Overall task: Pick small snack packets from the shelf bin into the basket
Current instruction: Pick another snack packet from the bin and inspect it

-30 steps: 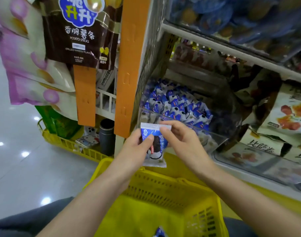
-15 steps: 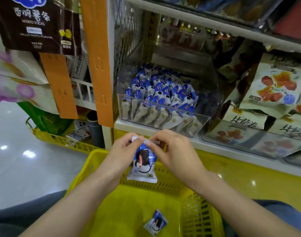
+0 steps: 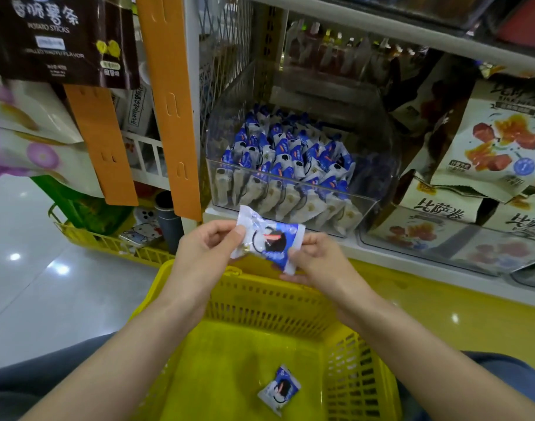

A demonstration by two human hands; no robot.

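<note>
- Shelf [image 3: 348, 244]: white, in a shop aisle, stocked with snack goods.
- Basket [image 3: 260, 299]: yellow slotted plastic, below the shelf edge, between the person's forearms.
- Bin [image 3: 377, 177]: clear plastic, sitting on the shelf, filled with rows of blue-and-white snack packets [image 3: 290, 159].
- Large snack bags [image 3: 497, 141]: cream, with fruit pictures, just right of the bin.
- Left hand [image 3: 208, 253]: pinching the left end of one packet.
- Right hand [image 3: 317, 259]: fingers curled on the same packet's right end.
- Held packet [image 3: 269, 238]: lying crosswise between both hands, above the basket's far rim, in front of the bin.
- Loose packet [image 3: 279, 388]: lying on the basket floor, apart from both hands.
</note>
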